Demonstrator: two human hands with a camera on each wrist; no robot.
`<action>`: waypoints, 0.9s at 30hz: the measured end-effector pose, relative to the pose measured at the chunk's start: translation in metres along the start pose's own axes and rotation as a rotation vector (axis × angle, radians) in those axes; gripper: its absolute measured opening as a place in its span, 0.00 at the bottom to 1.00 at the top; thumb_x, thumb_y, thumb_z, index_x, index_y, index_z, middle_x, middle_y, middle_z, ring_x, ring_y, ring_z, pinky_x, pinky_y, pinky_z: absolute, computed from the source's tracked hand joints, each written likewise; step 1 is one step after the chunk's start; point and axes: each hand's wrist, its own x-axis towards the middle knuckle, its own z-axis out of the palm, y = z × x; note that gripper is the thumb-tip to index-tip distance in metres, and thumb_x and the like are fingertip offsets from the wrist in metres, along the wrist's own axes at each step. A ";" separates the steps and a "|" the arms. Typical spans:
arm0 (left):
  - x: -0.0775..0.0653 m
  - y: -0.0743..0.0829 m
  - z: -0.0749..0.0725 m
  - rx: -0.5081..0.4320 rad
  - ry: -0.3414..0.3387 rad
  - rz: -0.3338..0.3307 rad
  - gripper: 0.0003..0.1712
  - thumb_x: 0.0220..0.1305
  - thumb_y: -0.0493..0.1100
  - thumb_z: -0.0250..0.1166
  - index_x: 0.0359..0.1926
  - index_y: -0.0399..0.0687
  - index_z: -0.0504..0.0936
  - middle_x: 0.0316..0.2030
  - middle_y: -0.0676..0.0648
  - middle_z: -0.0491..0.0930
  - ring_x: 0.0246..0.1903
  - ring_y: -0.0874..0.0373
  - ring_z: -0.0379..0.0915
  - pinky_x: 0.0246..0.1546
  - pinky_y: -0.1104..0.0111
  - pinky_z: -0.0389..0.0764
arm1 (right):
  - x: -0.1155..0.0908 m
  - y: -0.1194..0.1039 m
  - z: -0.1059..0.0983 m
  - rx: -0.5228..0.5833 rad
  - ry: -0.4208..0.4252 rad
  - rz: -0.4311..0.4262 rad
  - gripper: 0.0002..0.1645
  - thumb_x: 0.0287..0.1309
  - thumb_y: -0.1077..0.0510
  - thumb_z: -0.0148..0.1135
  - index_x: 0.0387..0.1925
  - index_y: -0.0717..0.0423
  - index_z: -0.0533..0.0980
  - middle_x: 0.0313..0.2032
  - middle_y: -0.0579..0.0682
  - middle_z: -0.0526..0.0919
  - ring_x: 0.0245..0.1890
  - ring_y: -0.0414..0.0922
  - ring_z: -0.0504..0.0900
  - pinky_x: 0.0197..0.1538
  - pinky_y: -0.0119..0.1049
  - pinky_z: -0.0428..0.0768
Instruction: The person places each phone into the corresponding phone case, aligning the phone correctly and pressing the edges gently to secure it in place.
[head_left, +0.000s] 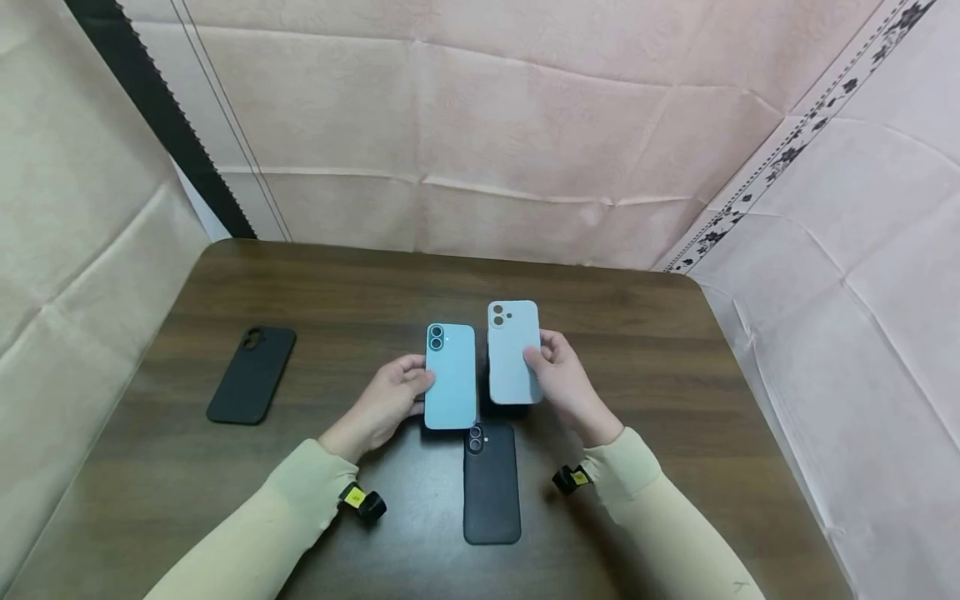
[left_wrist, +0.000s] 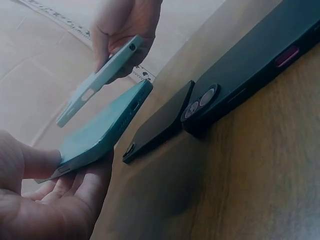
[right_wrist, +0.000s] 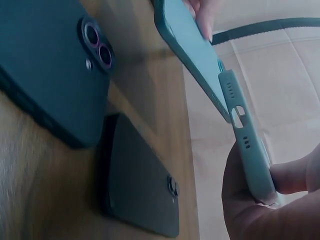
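My left hand (head_left: 386,400) grips a teal phone (head_left: 451,379) by its left edge, thumb on the back and fingers beneath. The phone's two lenses face up. Beside it, my right hand (head_left: 564,377) pinches a light blue phone case (head_left: 514,358) by its right edge. Cutouts in the case's end wall (right_wrist: 242,117) show in the right wrist view. Both are lifted above the table, side by side. Below them lies a black phone with two lenses (head_left: 491,492). Another dark phone or case (right_wrist: 142,177) lies under the raised things, mostly hidden from the head view.
A black phone case (head_left: 252,375) with a camera cutout lies apart at the left of the brown wooden table (head_left: 360,283). Pale cloth sheets (head_left: 495,125) hang behind the table and at both sides. Each wrist bears a small black camera (head_left: 367,504).
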 end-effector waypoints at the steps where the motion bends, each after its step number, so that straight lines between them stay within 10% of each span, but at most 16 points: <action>1: 0.000 0.000 0.000 -0.002 -0.002 -0.002 0.18 0.74 0.37 0.52 0.61 0.41 0.68 0.53 0.41 0.78 0.48 0.51 0.78 0.46 0.58 0.81 | -0.001 0.000 0.002 -0.002 -0.006 0.000 0.21 0.73 0.57 0.47 0.63 0.57 0.59 0.53 0.60 0.78 0.52 0.52 0.77 0.50 0.47 0.76; 27: 0.000 0.003 0.007 -0.106 -0.082 0.014 0.18 0.74 0.38 0.51 0.62 0.45 0.67 0.56 0.42 0.77 0.53 0.49 0.76 0.49 0.57 0.79 | -0.006 0.007 0.020 -0.048 -0.098 0.011 0.19 0.73 0.55 0.50 0.61 0.52 0.63 0.49 0.53 0.82 0.53 0.49 0.76 0.56 0.52 0.72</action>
